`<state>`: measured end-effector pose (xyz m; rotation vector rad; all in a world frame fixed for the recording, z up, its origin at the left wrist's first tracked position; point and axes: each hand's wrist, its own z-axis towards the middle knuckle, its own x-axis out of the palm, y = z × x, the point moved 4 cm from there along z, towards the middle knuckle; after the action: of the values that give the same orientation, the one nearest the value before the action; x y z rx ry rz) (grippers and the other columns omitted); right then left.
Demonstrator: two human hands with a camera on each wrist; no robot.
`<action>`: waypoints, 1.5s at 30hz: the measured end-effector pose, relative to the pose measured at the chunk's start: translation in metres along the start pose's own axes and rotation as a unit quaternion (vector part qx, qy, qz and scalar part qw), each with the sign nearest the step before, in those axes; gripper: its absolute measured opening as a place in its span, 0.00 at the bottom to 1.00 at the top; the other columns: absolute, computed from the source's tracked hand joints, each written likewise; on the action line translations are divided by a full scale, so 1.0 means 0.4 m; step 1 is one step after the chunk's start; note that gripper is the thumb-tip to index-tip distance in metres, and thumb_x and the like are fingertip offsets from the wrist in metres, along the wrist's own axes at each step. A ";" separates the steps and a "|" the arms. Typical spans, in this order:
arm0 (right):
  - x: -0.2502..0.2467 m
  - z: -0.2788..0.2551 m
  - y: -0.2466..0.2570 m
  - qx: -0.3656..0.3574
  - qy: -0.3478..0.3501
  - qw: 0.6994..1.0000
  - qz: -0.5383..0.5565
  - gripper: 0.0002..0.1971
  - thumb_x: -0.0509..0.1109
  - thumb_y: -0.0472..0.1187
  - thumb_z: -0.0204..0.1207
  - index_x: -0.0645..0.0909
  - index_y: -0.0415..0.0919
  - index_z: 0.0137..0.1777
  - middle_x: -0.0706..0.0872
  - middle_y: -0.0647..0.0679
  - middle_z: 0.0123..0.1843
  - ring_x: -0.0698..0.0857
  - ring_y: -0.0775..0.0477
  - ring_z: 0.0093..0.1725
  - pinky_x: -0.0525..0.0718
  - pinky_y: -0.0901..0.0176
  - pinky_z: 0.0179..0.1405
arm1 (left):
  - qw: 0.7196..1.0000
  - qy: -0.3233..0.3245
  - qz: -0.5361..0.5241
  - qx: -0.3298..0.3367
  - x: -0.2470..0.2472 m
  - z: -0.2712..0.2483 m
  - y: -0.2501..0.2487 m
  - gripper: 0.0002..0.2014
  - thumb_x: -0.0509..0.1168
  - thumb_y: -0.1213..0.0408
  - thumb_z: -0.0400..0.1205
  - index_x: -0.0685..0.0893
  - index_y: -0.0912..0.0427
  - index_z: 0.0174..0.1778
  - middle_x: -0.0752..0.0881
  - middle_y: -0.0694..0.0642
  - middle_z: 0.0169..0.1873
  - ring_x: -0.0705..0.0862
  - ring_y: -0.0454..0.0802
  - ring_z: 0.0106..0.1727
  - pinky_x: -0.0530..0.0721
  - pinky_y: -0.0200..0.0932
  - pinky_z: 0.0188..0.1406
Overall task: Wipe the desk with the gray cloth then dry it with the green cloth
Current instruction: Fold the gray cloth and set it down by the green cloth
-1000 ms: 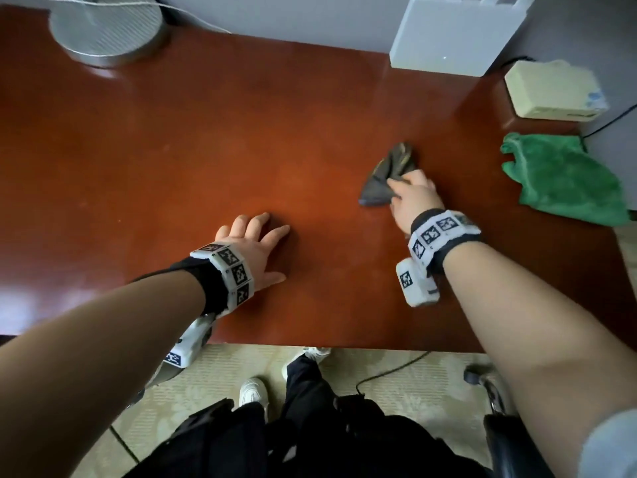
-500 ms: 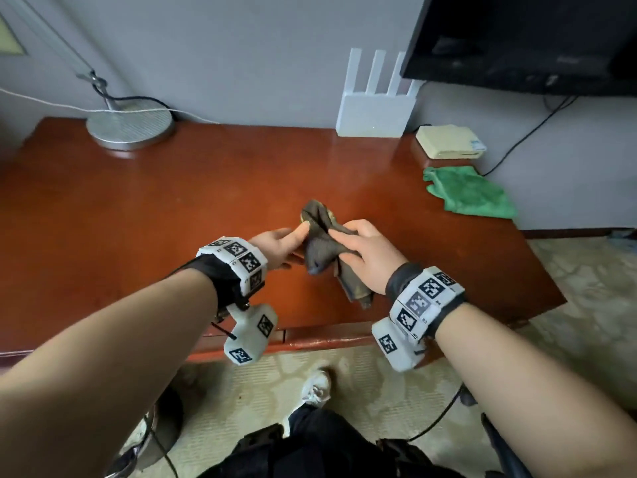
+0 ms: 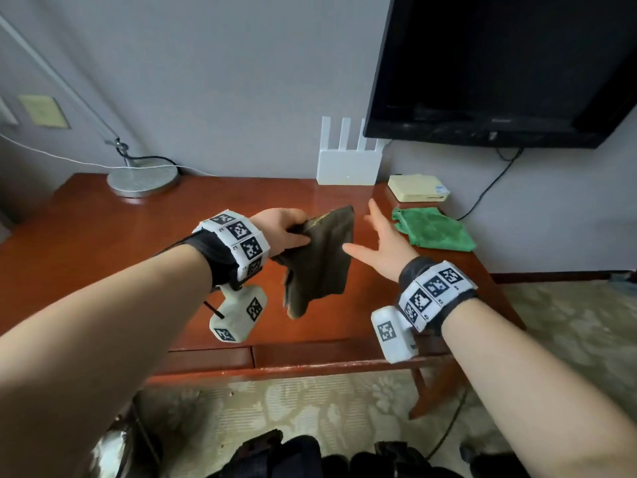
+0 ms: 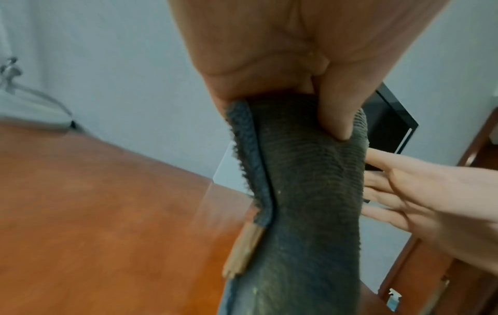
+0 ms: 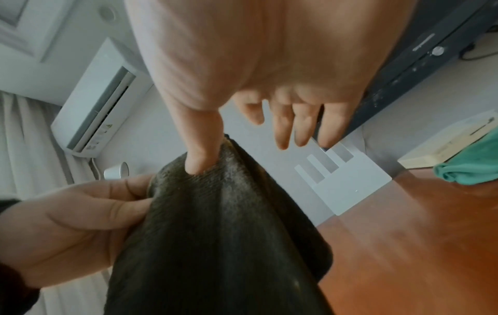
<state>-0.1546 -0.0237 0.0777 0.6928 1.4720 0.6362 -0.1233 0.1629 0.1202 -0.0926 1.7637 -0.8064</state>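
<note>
Two hands are working above the tabletop (image 3: 103,250) in the head view. The left hand (image 3: 282,232) is gripping the top edge of the gray cloth (image 3: 320,260), which is hanging free in the air, clear of the wood. The right hand (image 3: 379,246) is spreading its fingers beside the cloth, holding nothing. The green cloth (image 3: 434,231) is lying bunched at the far right of the tabletop, just in front of a cream box (image 3: 417,188).

In the left wrist view, the left thumb (image 4: 334,110) is pinching the cloth against the fingers behind it. The fabric is bending and drooping under its own weight, so it is looking soft, light and limp, with a ribbed, grippy nap and a stitched hem (image 4: 245,149) along one side.

In the right wrist view, the right thumb (image 5: 202,149) is touching the top fold of the cloth while the other fingers are staying straight and apart.

Being floppy, the cloth is probably needing a bunched handful or a flat palm on top, rather than a pinch at one corner.
</note>
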 end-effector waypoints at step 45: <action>-0.456 0.286 -0.851 0.309 0.162 0.910 -0.225 0.20 0.59 0.48 0.83 0.76 0.32 0.65 0.81 0.36 0.64 0.79 0.37 0.64 0.73 0.57 0.51 | 0.979 0.186 -0.065 -0.060 0.647 0.763 -0.323 0.15 0.61 0.66 0.84 0.81 0.61 0.66 0.83 0.60 0.61 0.82 0.56 0.60 0.75 0.38 0.56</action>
<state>-0.0536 -0.3887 -0.0598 0.7052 2.0946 -0.1011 0.0080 -0.1941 -0.0586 -0.1466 2.1784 -0.8516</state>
